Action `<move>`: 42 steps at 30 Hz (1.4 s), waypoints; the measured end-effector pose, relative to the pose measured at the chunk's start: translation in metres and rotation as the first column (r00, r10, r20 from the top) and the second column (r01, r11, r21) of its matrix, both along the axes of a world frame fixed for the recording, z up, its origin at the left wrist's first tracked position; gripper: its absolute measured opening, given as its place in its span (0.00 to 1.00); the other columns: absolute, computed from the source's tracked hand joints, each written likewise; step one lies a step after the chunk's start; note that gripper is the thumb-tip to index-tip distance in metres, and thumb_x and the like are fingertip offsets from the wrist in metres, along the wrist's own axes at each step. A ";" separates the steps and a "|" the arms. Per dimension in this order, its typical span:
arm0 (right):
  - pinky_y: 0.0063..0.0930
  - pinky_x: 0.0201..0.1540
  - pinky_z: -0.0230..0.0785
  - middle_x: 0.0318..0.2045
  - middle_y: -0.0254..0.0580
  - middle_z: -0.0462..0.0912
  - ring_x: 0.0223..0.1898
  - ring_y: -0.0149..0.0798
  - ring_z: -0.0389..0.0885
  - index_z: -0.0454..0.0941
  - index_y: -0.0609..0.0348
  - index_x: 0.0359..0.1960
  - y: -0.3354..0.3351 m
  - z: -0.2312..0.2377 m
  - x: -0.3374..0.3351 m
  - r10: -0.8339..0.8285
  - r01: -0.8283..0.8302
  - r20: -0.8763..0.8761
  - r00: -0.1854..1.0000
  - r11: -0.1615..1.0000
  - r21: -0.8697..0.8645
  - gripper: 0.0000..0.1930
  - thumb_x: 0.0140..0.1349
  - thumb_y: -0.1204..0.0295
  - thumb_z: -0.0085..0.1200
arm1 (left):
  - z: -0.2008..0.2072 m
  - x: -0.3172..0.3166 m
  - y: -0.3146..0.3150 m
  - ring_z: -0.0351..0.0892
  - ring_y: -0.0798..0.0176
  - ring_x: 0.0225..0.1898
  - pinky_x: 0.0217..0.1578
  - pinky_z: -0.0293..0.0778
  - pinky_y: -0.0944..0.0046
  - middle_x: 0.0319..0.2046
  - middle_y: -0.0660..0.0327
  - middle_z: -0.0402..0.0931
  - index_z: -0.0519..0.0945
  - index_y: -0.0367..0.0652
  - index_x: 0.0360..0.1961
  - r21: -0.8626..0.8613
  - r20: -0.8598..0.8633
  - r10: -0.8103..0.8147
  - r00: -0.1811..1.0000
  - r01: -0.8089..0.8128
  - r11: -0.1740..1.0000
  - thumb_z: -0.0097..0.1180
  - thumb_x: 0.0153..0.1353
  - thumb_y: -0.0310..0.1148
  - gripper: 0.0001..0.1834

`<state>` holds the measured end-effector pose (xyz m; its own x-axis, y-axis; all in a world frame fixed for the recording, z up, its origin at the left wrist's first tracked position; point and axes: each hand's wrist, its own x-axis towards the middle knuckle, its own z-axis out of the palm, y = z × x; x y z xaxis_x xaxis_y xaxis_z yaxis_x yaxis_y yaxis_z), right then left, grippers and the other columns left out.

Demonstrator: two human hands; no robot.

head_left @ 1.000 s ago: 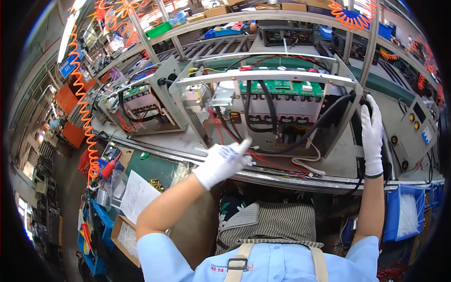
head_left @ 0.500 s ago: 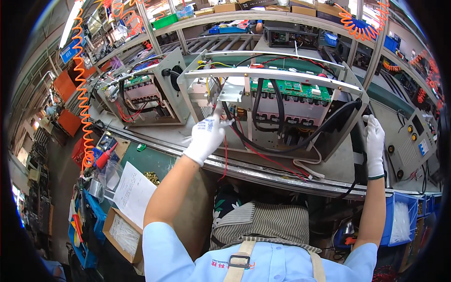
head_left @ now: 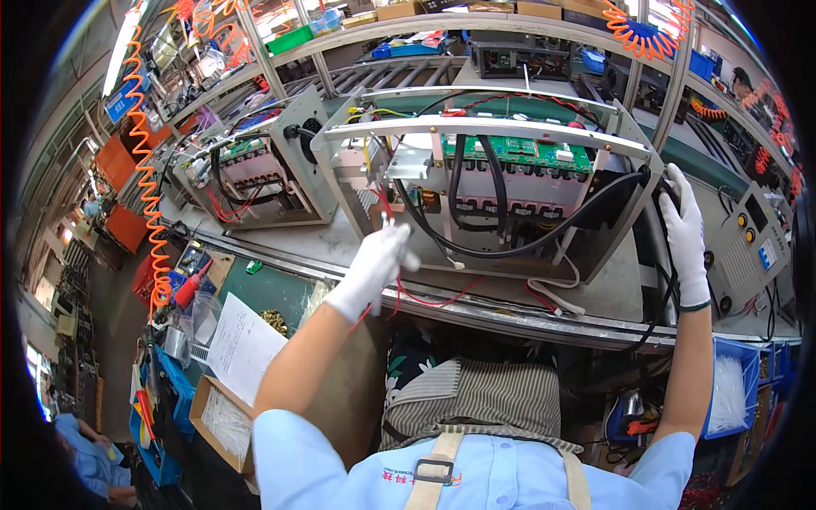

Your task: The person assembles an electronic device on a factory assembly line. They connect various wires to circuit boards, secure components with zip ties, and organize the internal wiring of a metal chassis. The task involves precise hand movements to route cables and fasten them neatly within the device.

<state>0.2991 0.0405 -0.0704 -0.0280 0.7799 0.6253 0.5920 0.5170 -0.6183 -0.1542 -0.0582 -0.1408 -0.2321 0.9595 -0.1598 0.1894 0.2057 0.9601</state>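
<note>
An open metal chassis with a green circuit board, black cables and red wires stands on the bench in front of me. My left hand, in a white glove, is closed on a red wire near the chassis's lower left corner, with something small and pale sticking up between the fingertips. My right hand, also gloved, rests against the right end of the chassis beside a thick black cable; its fingers lie flat and grip nothing that I can see.
A second open chassis stands to the left. A grey control box with knobs sits at the right. A paper sheet, a cardboard box, a blue bin and an orange coiled hose surround the bench.
My left hand moved from the bench edge up to the chassis, then drew back down with the red wire. My view has come closer to the chassis. The right hand stayed on its right end.
</note>
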 end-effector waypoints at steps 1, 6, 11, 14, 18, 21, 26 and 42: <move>0.28 0.64 0.60 0.57 0.47 0.76 0.58 0.37 0.74 0.68 0.64 0.64 0.004 0.003 -0.003 0.009 -0.010 0.034 0.999 1.000 0.023 0.22 0.68 0.76 0.48 | -0.008 0.000 0.011 0.56 0.74 0.10 0.11 0.52 0.68 0.13 0.68 0.67 0.75 0.47 0.30 0.027 0.231 0.007 0.973 -0.014 1.000 0.51 0.68 0.51 0.19; 0.28 0.62 0.63 0.53 0.47 0.80 0.56 0.37 0.76 0.72 0.64 0.59 0.003 0.007 -0.011 0.021 -0.018 0.069 0.997 0.999 -0.045 0.19 0.67 0.75 0.48 | -0.037 0.005 0.012 0.53 0.77 0.07 0.08 0.47 0.74 0.09 0.72 0.62 0.77 0.52 0.35 0.180 0.701 -0.150 0.698 0.031 0.983 0.50 0.71 0.40 0.09; 0.28 0.56 0.66 0.46 0.47 0.82 0.48 0.36 0.78 0.74 0.65 0.55 0.002 0.009 -0.010 -0.017 0.023 0.081 0.997 0.998 -0.063 0.16 0.68 0.73 0.48 | 0.014 0.008 -0.018 0.51 0.77 0.05 0.06 0.47 0.75 0.08 0.71 0.63 0.79 0.41 0.38 0.384 0.774 -0.338 0.535 0.027 0.923 0.48 0.72 0.41 0.15; 0.28 0.53 0.68 0.43 0.46 0.82 0.45 0.34 0.78 0.74 0.65 0.53 0.001 0.010 -0.014 -0.007 0.014 0.066 0.998 0.994 -0.107 0.14 0.68 0.73 0.47 | 0.009 0.002 -0.004 0.52 0.77 0.06 0.07 0.49 0.75 0.09 0.71 0.64 0.79 0.42 0.37 0.266 0.685 -0.120 0.719 -0.093 0.960 0.50 0.70 0.40 0.13; 0.28 0.48 0.69 0.39 0.45 0.83 0.40 0.33 0.78 0.75 0.65 0.51 0.008 0.008 -0.014 0.032 -0.028 0.086 0.996 0.998 -0.056 0.12 0.69 0.73 0.47 | 0.002 0.006 -0.011 0.55 0.76 0.06 0.09 0.50 0.74 0.10 0.71 0.65 0.77 0.43 0.32 0.230 0.556 0.134 0.820 -0.307 0.924 0.54 0.66 0.35 0.08; 0.28 0.46 0.70 0.34 0.46 0.83 0.37 0.33 0.79 0.76 0.64 0.48 0.011 0.005 -0.005 -0.005 0.011 0.121 0.993 0.999 -0.053 0.11 0.68 0.74 0.48 | 0.040 0.028 -0.051 0.53 0.77 0.05 0.08 0.49 0.74 0.08 0.73 0.61 0.77 0.41 0.34 0.519 0.690 -0.271 0.671 -0.197 0.832 0.49 0.69 0.35 0.10; 0.33 0.46 0.71 0.36 0.50 0.84 0.40 0.41 0.82 0.78 0.65 0.46 0.013 0.006 0.026 -0.150 0.165 0.186 0.971 0.984 -0.071 0.11 0.66 0.74 0.49 | 0.044 0.036 -0.048 0.53 0.79 0.08 0.11 0.51 0.76 0.12 0.71 0.66 0.79 0.40 0.38 0.423 0.421 -0.234 0.876 0.039 0.905 0.46 0.73 0.40 0.15; 0.29 0.66 0.57 0.59 0.48 0.74 0.62 0.37 0.70 0.66 0.64 0.65 -0.023 0.020 0.034 0.005 -0.003 0.026 1.000 0.994 -0.107 0.25 0.67 0.72 0.50 | 0.097 0.007 0.026 0.82 0.53 0.42 0.37 0.79 0.56 0.51 0.56 0.77 0.75 0.46 0.54 0.298 -0.954 0.263 0.147 0.592 0.749 0.61 0.51 0.29 0.25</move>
<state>0.3335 0.0179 -0.0501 -0.0467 0.8422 0.5371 0.6068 0.4510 -0.6545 -0.1470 -0.0323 -0.0438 0.4076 0.7546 0.5143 0.9103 -0.3803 -0.1634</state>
